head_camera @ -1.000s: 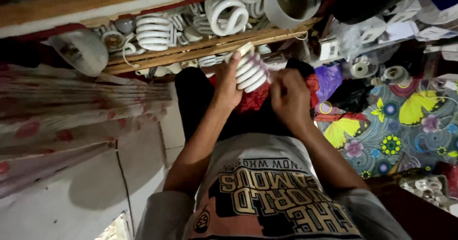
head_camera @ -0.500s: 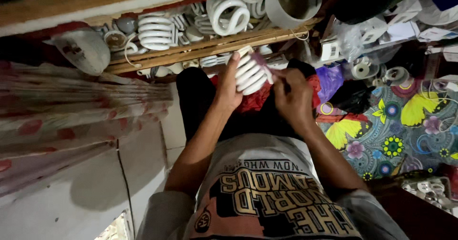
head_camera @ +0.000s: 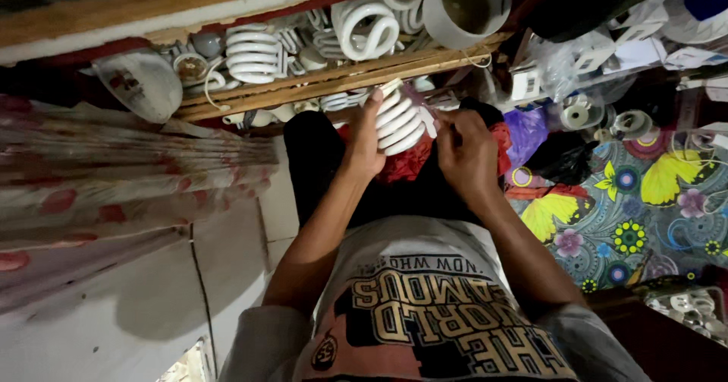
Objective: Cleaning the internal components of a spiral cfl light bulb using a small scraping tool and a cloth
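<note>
Seen from above: left hand [head_camera: 365,141] wrapped around a white spiral lamp bulb [head_camera: 400,121], fingers curled shut on its coils, steadying it over the lap just in front of a wooden crate [head_camera: 318,86] heaped with similar bulbs. Right hand [head_camera: 469,154] closed at the bulb's base, fingertips pinched on something too small to tell, apparently to work that end. Floral cloth [head_camera: 629,207] spread alongside.

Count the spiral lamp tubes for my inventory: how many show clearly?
3: one in the left hand, spiral bulb; one in the wooden tray at left; one at centre. Others may be hidden.
</note>
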